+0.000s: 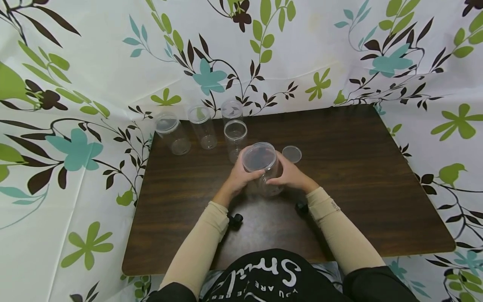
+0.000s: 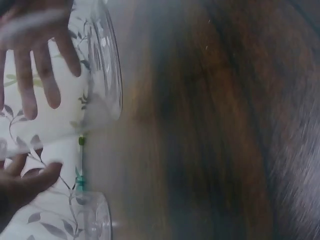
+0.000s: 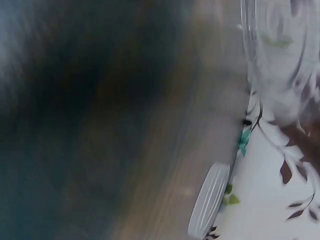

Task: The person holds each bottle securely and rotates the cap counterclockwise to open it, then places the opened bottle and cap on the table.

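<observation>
A clear plastic jar (image 1: 269,184) with a translucent lid (image 1: 259,157) on top stands between the two hands at the middle of the table. My left hand (image 1: 240,174) grips its left side, and my right hand (image 1: 289,173) holds the right side. Through the jar's clear wall (image 2: 102,65), spread fingers (image 2: 45,75) show in the left wrist view. The right wrist view has the jar's base (image 3: 280,65) at the upper right. Whether that base touches the table cannot be told. Just beyond my right hand, a loose round lid (image 1: 292,154) lies flat.
Another clear jar (image 1: 235,140) is right behind my left hand. Farther back and left stand more clear jars (image 1: 173,134), (image 1: 203,128), (image 1: 232,111) near the table's back edge. Patterned cloth (image 1: 302,42) hangs behind the dark wooden table (image 1: 358,167).
</observation>
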`<state>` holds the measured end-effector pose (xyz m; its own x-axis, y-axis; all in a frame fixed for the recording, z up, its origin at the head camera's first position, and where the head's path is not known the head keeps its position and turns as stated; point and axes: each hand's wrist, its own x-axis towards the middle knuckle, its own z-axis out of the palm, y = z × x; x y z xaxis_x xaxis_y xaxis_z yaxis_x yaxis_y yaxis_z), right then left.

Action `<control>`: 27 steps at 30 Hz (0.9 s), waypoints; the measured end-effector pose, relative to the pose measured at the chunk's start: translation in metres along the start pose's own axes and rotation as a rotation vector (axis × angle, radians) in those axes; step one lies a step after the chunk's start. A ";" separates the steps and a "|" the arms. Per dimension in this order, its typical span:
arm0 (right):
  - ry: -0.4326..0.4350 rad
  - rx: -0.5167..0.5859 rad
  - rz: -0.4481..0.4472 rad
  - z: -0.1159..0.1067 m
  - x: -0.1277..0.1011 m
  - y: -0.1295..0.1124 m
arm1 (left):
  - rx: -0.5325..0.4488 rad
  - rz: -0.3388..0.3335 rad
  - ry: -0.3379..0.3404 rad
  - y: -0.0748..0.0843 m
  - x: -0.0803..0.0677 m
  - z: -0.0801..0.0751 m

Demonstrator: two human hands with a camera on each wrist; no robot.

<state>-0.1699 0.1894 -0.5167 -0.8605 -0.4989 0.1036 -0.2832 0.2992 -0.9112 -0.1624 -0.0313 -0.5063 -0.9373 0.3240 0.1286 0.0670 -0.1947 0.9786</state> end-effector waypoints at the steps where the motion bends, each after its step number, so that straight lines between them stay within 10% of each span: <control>1: 0.048 -0.047 -0.018 0.005 0.000 0.000 | 0.011 0.010 0.024 -0.001 0.000 0.002; 13: 0.602 -0.567 -0.099 0.064 -0.002 -0.014 | 0.154 0.082 0.225 -0.007 0.001 0.018; 27: 0.456 -0.405 -0.102 0.054 -0.008 -0.011 | 0.245 0.009 0.204 0.001 -0.003 0.006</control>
<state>-0.1375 0.1464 -0.5292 -0.8895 -0.1700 0.4241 -0.4351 0.5983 -0.6728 -0.1578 -0.0266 -0.5049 -0.9840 0.1258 0.1266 0.1325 0.0398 0.9904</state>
